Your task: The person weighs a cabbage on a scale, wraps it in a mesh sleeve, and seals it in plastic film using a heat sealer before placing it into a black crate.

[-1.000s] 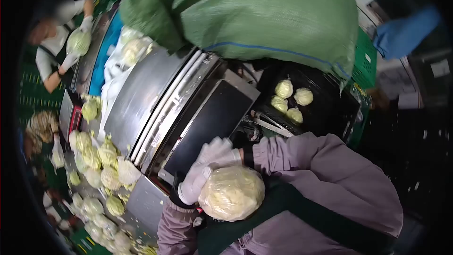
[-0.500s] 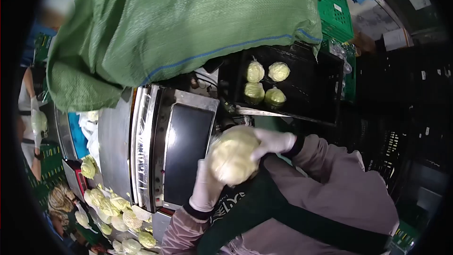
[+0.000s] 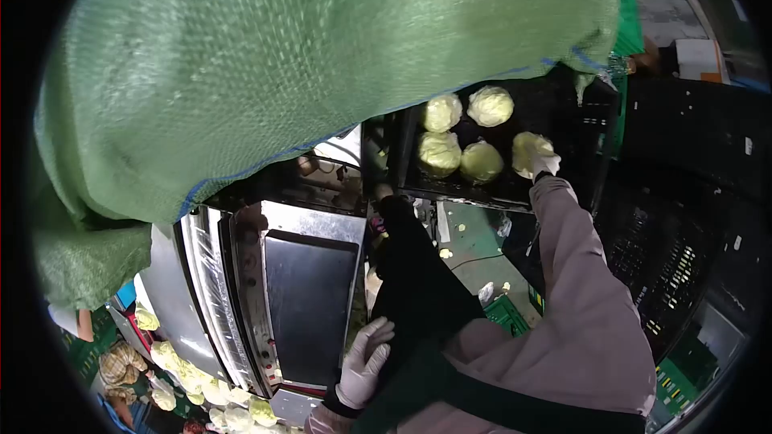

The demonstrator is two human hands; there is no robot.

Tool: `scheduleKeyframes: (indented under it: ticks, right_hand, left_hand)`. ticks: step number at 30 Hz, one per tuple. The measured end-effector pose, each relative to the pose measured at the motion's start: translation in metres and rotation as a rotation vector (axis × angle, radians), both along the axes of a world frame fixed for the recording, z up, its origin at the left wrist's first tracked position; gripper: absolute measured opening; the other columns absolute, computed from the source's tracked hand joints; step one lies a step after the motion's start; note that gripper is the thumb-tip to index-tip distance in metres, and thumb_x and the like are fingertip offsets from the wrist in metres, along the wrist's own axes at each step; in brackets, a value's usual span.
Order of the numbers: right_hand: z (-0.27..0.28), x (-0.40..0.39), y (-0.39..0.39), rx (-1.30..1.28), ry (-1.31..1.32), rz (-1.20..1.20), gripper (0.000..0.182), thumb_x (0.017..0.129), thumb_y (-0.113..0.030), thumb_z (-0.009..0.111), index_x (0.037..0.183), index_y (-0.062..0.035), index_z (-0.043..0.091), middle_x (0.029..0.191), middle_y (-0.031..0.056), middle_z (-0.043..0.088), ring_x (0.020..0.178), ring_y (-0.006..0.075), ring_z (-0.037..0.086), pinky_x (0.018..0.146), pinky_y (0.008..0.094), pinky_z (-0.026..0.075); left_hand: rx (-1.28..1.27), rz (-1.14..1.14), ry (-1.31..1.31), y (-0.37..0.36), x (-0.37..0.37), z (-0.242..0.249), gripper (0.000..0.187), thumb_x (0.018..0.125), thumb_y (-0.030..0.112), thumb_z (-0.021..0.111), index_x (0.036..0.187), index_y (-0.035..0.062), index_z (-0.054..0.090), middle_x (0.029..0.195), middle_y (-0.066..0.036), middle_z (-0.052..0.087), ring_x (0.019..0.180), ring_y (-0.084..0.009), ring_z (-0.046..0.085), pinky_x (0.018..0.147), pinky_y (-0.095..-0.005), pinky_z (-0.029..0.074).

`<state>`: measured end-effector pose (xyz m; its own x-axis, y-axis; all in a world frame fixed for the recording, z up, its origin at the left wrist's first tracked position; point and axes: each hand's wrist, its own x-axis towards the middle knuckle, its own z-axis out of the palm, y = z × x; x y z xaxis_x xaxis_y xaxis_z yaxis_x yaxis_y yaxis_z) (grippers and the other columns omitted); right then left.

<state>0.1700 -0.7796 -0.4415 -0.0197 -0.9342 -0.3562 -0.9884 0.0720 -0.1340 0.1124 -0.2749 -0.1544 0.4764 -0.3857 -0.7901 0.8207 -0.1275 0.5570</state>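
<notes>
My right hand (image 3: 547,164), in a white glove, reaches into the black crate (image 3: 555,104) and grips a pale green cabbage (image 3: 527,151). The cabbage is at the crate's near right part. Several other cabbages, seemingly wrapped in clear film, are grouped in the left part of the crate, among them a front one (image 3: 481,162). My left hand (image 3: 366,362), also gloved, is beside the dark flat plate (image 3: 310,305) of a metal machine. Its fingers are apart and loosely bent, with nothing in them.
A large green woven sack (image 3: 322,56) bulges over the crate's back edge and the machine. Loose cabbages (image 3: 189,370) lie on a surface at lower left, near another person (image 3: 125,366). Black crates (image 3: 667,249) stand at right; a green crate (image 3: 507,315) is on the floor.
The cabbage, held between both hands before my body, has moved up and right into the crate with my right hand. My left hand has let go and lowered. The view has shifted.
</notes>
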Motion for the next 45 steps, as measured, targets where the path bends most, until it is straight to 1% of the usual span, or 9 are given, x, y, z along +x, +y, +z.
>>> scheduleKeyframes:
  ticks: [4,12,22,25,30,33,37,41,45]
  right_hand:
    - [-0.046,-0.005,-0.008,0.197,0.215,-0.071,0.103,0.060,-0.055,0.082,0.134,0.0021,0.038,0.127,0.0246,0.053,0.110,0.0359,0.058,0.095,0.0371,0.047]
    - [-0.075,-0.004,0.020,0.321,0.150,0.648,0.083,0.072,-0.038,0.073,0.135,0.0045,0.039,0.130,0.0247,0.052,0.114,0.0359,0.055,0.098,0.0369,0.044]
    - [-0.045,0.077,0.106,0.481,-0.786,0.844,0.059,0.088,-0.017,0.062,0.136,0.0075,0.039,0.133,0.0249,0.050,0.118,0.0360,0.052,0.101,0.0367,0.041]
    - [0.078,0.087,0.234,0.215,-0.810,1.151,0.046,0.091,-0.002,0.050,0.136,0.0062,0.040,0.129,0.0218,0.054,0.117,0.0295,0.054,0.099,0.0327,0.041]
    - [0.150,0.100,0.307,0.344,-0.929,1.221,0.049,0.090,-0.001,0.048,0.138,-0.0035,0.041,0.127,0.0192,0.052,0.112,0.0267,0.054,0.095,0.0341,0.042]
    - [0.195,0.088,0.332,0.277,-0.940,1.147,0.051,0.089,0.000,0.051,0.139,0.0013,0.038,0.128,0.0217,0.053,0.113,0.0284,0.054,0.096,0.0348,0.041]
    - [0.228,0.061,0.334,0.161,-0.952,1.289,0.050,0.091,-0.002,0.047,0.141,-0.0013,0.037,0.133,0.0235,0.048,0.119,0.0297,0.051,0.099,0.0352,0.040]
    - [0.251,0.027,0.330,0.115,-0.914,1.445,0.047,0.095,-0.005,0.046,0.141,-0.0025,0.037,0.139,0.0208,0.043,0.124,0.0278,0.046,0.102,0.0346,0.037]
    - [0.276,-0.012,0.343,0.092,-0.836,1.548,0.046,0.095,-0.005,0.045,0.141,-0.0053,0.038,0.135,0.0196,0.046,0.120,0.0261,0.048,0.101,0.0339,0.038]
  left_hand:
    - [0.038,0.042,0.097,0.009,-0.011,-0.008,0.047,0.097,0.015,0.051,0.138,-0.0035,0.036,0.131,-0.020,0.050,0.121,-0.0246,0.051,0.105,-0.0343,0.036]
    - [0.056,0.216,-0.042,0.028,-0.028,0.015,0.042,0.098,0.014,0.050,0.136,-0.0017,0.041,0.133,-0.014,0.050,0.122,-0.0203,0.049,0.104,-0.0332,0.037]
    - [0.203,0.862,-0.215,0.121,-0.146,0.066,0.044,0.097,0.022,0.055,0.136,0.0045,0.043,0.125,-0.010,0.055,0.114,-0.0160,0.053,0.098,-0.0305,0.043]
    - [0.696,0.945,-0.513,0.175,-0.221,0.042,0.043,0.094,0.023,0.060,0.129,0.0019,0.049,0.117,-0.012,0.060,0.108,-0.0194,0.057,0.095,-0.0339,0.045]
    - [0.750,1.615,-0.433,0.295,-0.324,0.043,0.048,0.089,0.018,0.066,0.128,-0.0024,0.047,0.114,-0.014,0.059,0.109,-0.0232,0.055,0.094,-0.0329,0.046]
    - [0.963,1.825,-0.448,0.410,-0.395,-0.034,0.060,0.083,0.020,0.072,0.132,-0.0004,0.045,0.127,-0.015,0.052,0.113,-0.0234,0.054,0.095,-0.0339,0.045]
    - [1.835,1.106,-0.080,0.498,-0.409,-0.022,0.102,0.064,0.033,0.083,0.143,0.0024,0.027,0.146,-0.025,0.028,0.133,-0.0379,0.033,0.111,-0.0417,0.028]
    - [1.877,0.810,-0.156,0.574,-0.418,-0.025,0.116,0.057,0.035,0.086,0.148,0.0080,0.018,0.151,-0.021,0.022,0.140,-0.0370,0.021,0.113,-0.0413,0.026]
    - [1.476,0.651,0.291,0.607,-0.419,-0.033,0.129,0.050,0.039,0.090,0.150,0.0212,0.011,0.152,-0.023,0.019,0.137,-0.0367,0.030,0.108,-0.0450,0.035]
